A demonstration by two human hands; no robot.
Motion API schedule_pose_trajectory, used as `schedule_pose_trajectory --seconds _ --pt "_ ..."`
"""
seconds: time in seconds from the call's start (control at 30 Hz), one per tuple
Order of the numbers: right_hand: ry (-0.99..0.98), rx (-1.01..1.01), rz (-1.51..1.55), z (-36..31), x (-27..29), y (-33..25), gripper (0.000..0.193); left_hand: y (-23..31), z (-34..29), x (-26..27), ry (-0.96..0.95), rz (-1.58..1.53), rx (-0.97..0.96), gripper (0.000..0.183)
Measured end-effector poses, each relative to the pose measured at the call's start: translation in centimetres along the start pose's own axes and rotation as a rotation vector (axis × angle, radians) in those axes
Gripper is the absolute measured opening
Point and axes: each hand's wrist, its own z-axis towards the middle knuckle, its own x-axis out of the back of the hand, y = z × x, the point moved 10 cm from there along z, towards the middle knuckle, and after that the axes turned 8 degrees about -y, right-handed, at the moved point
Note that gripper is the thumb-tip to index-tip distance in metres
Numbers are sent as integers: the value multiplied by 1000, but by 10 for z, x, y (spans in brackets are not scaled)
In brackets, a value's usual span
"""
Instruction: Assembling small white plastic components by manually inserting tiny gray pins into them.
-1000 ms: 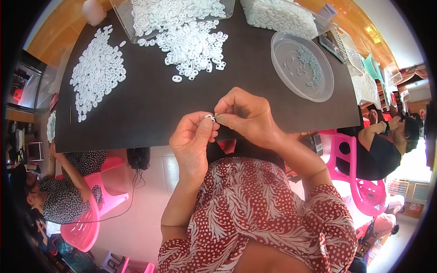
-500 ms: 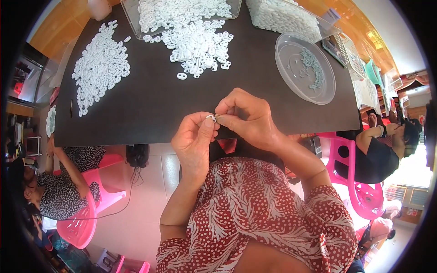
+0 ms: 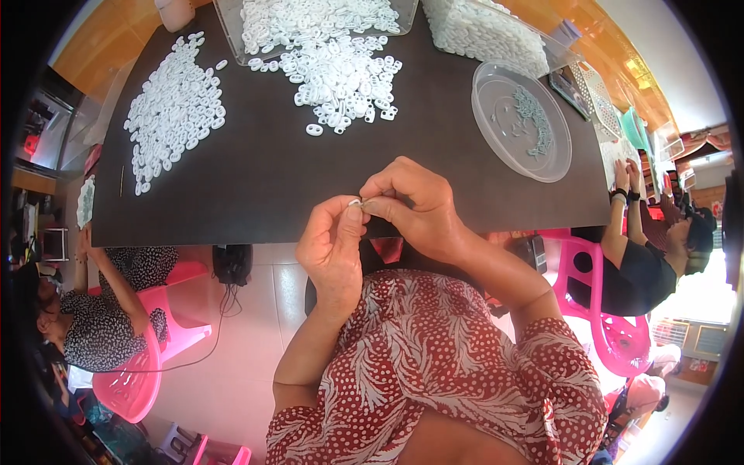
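Observation:
My left hand point(image 3: 332, 252) pinches a small white plastic piece point(image 3: 355, 203) between thumb and fingers, just above the table's near edge. Fingertips of my right hand point(image 3: 418, 208) press together against that piece; whatever they hold is too small to make out. Beyond my hands lies a heap of white oval pieces with two holes point(image 3: 341, 81). A second heap of similar white pieces point(image 3: 174, 105) spreads out on the left. To the right sits a round clear plastic dish point(image 3: 487, 128) with many tiny grey-green parts point(image 3: 533, 120) in it.
Two clear bins, one behind the middle heap point(image 3: 232, 39) and one full bin point(image 3: 484, 35) at the back right, stand on the dark table point(image 3: 256, 170). A phone point(image 3: 570, 94) lies beyond the dish. Co-workers sit on pink chairs point(image 3: 128, 391) at both sides.
My hands stay together at the white piece, with the right fingers closing in slightly. The person at the right has stretched both arms forward to the table. The view has shifted a little.

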Motion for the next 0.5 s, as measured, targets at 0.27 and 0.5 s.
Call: schedule_pose_trajectory --seconds 0.27,0.5 --pt "70 233 -143 2 -9 -17 9 2 -1 7 67 10 -56 10" --pt "27 233 -121 7 -20 -13 9 2 1 13 74 6 -57 11"
